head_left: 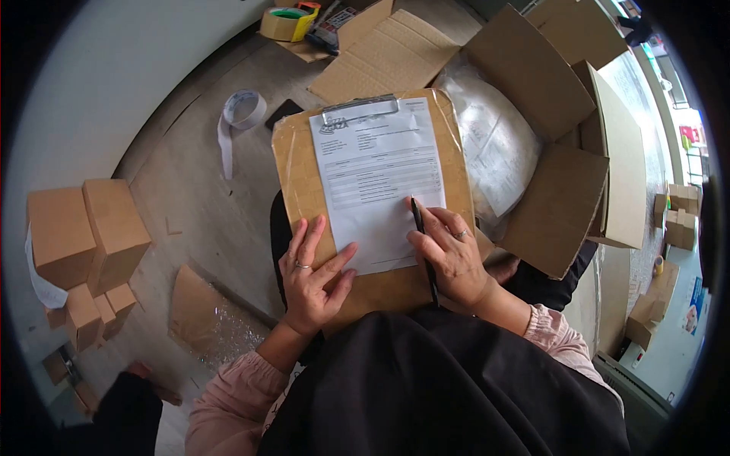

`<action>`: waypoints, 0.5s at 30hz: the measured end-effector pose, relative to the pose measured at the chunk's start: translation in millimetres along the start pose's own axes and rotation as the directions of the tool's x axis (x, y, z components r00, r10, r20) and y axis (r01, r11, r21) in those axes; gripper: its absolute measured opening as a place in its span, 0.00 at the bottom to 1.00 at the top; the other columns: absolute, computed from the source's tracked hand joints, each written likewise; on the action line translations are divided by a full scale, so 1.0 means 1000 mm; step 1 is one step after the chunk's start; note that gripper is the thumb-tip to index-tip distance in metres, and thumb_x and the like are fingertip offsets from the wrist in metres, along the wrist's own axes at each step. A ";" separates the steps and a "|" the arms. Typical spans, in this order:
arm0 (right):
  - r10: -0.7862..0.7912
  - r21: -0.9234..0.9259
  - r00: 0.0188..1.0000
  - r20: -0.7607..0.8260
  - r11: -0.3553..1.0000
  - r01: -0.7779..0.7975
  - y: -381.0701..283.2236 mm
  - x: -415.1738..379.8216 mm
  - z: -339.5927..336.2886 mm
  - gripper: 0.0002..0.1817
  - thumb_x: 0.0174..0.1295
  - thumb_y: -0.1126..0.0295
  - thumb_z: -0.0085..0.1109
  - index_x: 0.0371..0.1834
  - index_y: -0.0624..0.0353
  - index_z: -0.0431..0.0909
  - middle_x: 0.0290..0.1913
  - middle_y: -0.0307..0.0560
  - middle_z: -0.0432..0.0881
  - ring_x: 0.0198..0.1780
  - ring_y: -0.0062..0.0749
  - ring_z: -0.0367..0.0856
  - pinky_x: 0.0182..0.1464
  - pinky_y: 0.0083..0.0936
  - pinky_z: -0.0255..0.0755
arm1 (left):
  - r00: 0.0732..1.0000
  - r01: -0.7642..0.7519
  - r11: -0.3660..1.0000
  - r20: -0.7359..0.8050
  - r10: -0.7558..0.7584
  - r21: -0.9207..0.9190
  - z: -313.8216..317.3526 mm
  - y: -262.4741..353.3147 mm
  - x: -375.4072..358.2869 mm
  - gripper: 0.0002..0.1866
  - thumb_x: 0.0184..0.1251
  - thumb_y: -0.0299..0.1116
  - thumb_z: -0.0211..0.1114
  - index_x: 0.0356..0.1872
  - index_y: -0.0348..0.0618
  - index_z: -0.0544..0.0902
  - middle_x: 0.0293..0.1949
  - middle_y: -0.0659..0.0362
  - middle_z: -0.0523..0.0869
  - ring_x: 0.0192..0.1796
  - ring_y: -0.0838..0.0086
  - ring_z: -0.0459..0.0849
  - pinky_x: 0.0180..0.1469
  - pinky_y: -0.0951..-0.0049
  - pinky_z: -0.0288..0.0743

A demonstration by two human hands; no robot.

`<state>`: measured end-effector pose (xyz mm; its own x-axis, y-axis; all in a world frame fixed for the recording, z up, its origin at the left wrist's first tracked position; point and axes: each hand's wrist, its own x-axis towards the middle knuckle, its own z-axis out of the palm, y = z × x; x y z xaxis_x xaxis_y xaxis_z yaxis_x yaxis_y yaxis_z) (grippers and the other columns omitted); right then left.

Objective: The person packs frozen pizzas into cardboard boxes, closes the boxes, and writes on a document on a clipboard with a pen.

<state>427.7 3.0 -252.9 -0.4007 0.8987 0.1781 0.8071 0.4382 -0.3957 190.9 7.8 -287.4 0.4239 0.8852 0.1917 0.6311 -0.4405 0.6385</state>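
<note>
A brown clipboard (298, 171) rests on my lap, with a printed sheet of paper (380, 228) under its metal clip (360, 109). My left hand (310, 283) lies on the clipboard's lower left, fingers spread, the fingertips reaching the sheet's edge. In my right hand (456, 262) is a black pen (419, 219), its tip up near the printed rows and its body slanting down under the palm. The right fingertips touch the right side of the sheet. The small print is too fine to read.
To the right stands an open cardboard box (559, 197) with clear plastic packaging (490, 140) in it. A roll of white tape (245, 110) and a dark flat object (284, 113) lie on the floor. Small boxes (91, 235) are stacked at left. Tape rolls (285, 23) sit at the top.
</note>
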 end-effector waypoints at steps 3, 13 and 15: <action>0.067 -0.005 0.993 -0.092 0.998 -0.068 0.000 -0.004 0.002 0.16 0.44 0.77 0.58 0.39 0.57 0.71 0.60 0.55 0.70 0.52 0.43 0.71 0.51 0.33 0.67 | 1.000 -0.002 1.000 0.000 0.002 -0.010 0.002 -0.003 0.000 0.20 0.49 0.32 0.66 0.48 0.54 0.83 0.65 0.49 0.65 0.68 0.52 0.58 0.67 0.58 0.51; 0.161 0.117 0.959 -0.234 0.984 -0.136 0.013 -0.012 0.004 0.18 0.37 0.83 0.61 0.36 0.61 0.71 0.56 0.57 0.73 0.46 0.47 0.73 0.47 0.34 0.71 | 1.000 0.003 1.000 0.017 -0.003 0.012 0.002 -0.005 0.000 0.19 0.51 0.34 0.65 0.48 0.55 0.83 0.65 0.49 0.65 0.69 0.52 0.57 0.67 0.58 0.51; 0.131 0.088 0.964 -0.230 0.990 -0.114 0.012 -0.009 0.004 0.19 0.37 0.83 0.61 0.36 0.61 0.71 0.57 0.56 0.73 0.46 0.47 0.73 0.48 0.33 0.70 | 1.000 0.002 1.000 0.015 -0.002 0.015 0.003 -0.004 0.000 0.19 0.51 0.34 0.65 0.48 0.55 0.83 0.65 0.49 0.65 0.69 0.52 0.57 0.67 0.58 0.51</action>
<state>439.3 -0.1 -262.4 -0.1804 0.9275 0.3274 0.8059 0.3302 -0.4914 190.0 9.1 -292.3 0.4319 0.8839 0.1795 0.6416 -0.4409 0.6276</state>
